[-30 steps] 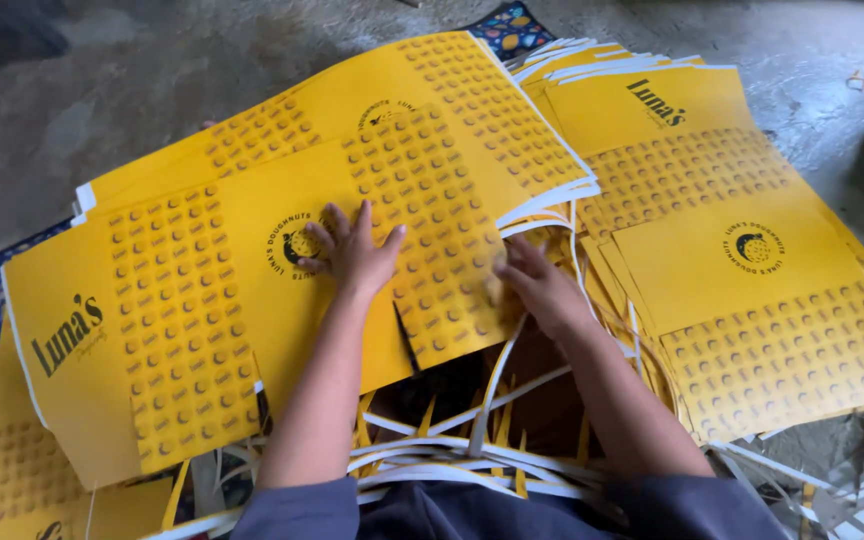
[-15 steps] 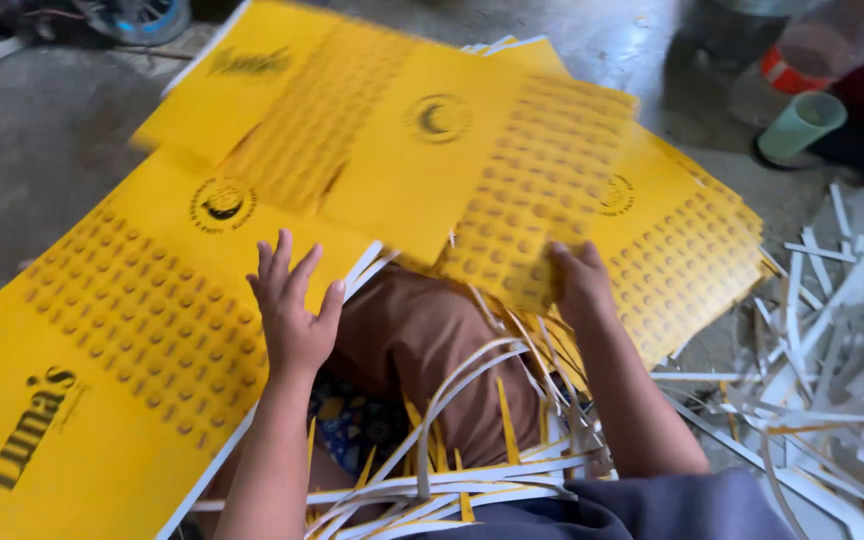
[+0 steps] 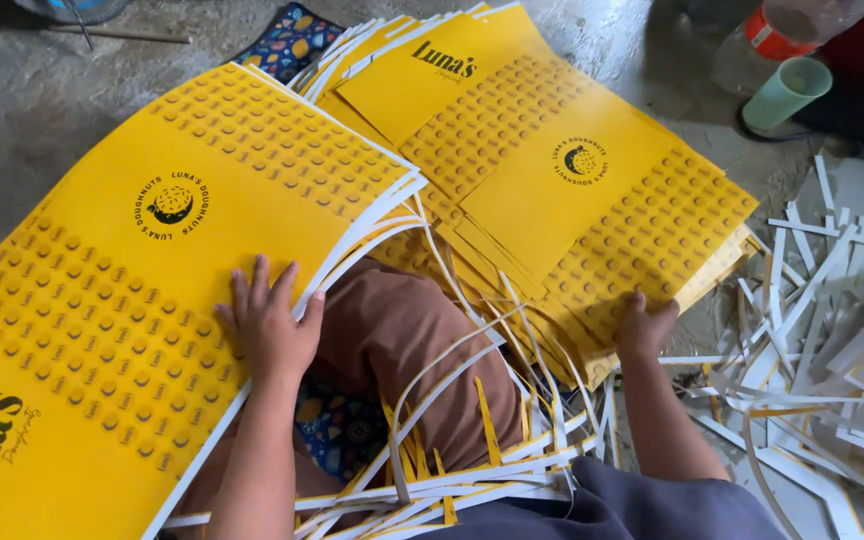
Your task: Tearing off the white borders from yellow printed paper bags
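Compared with half a second ago, the view is sitting a little further back and to the right, so the left stack of yellow printed sheets is now filling the left half of the picture and showing its round black emblem, while the right stack of yellow sheets is spreading out fanned towards the upper right. The left hand is staying flat on the near edge of the left stack, fingers spread and palm down, pressing on the top sheet rather than gripping it; that edge is lying right under the fingertips and overhanging the brown-clad knee. The right hand has shifted outward and is now resting at the lower corner of the right stack, fingers curled over the sheet edges, though whether it is actually pinching them I cannot tell. Between the two stacks, white and yellow paper strips are curling across the person's lap. More white offcut strips are lying heaped on the concrete floor at the right, and a pale green cup is lying tipped near the top right corner.
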